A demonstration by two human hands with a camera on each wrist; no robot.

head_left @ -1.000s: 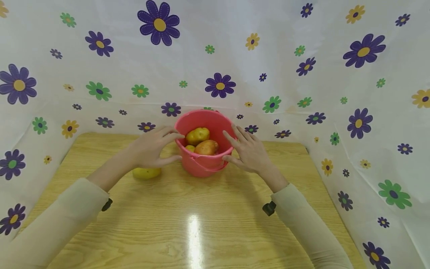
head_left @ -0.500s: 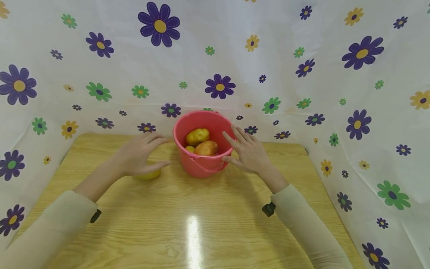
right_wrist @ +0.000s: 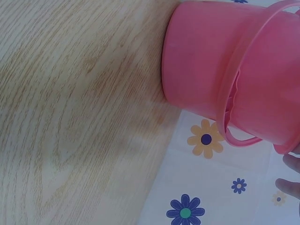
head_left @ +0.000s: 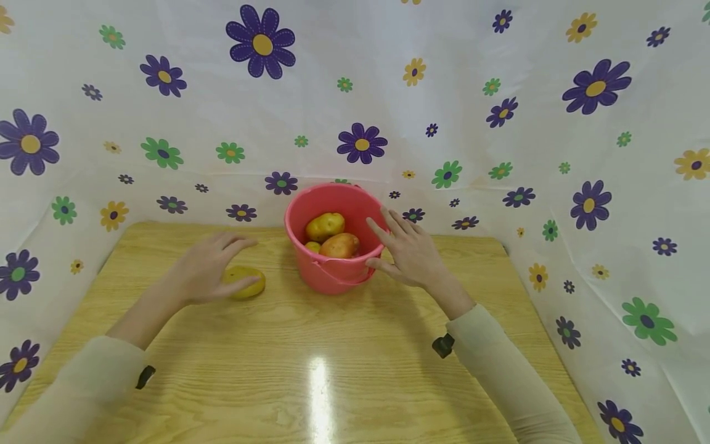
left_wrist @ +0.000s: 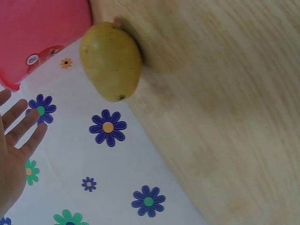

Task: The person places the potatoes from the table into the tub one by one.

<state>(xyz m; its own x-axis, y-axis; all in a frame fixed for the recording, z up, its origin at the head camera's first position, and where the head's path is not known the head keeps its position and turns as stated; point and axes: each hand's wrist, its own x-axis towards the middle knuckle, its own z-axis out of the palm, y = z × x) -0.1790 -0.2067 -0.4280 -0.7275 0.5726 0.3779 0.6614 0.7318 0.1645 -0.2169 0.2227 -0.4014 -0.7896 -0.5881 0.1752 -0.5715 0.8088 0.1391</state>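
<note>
A pink bucket [head_left: 333, 277] stands at the back middle of the table. Inside it lie a lumpy yellow potato-like piece [head_left: 325, 227], an orange-brown one [head_left: 340, 245] and part of another yellow one [head_left: 313, 246]. My right hand [head_left: 409, 256] is at the bucket's right rim, fingers spread and fairly straight. To the bucket's left, a smooth yellow oval fruit, mango-like [left_wrist: 111, 62], lies on the table. My left hand [head_left: 209, 268] is over its left side, fingers and thumb apart, holding nothing; in the head view it hides part of the fruit.
The wooden table [head_left: 266, 370] extends toward me, with a bright light reflection at its front. White flower-printed cloth [head_left: 310, 111] hangs behind and at both sides. The bucket's handle [right_wrist: 234, 70] hangs down its outside.
My left hand has moved away from the bucket's left rim, leftward and toward me, to the yellow fruit. The right hand has stayed at the bucket's right rim.
</note>
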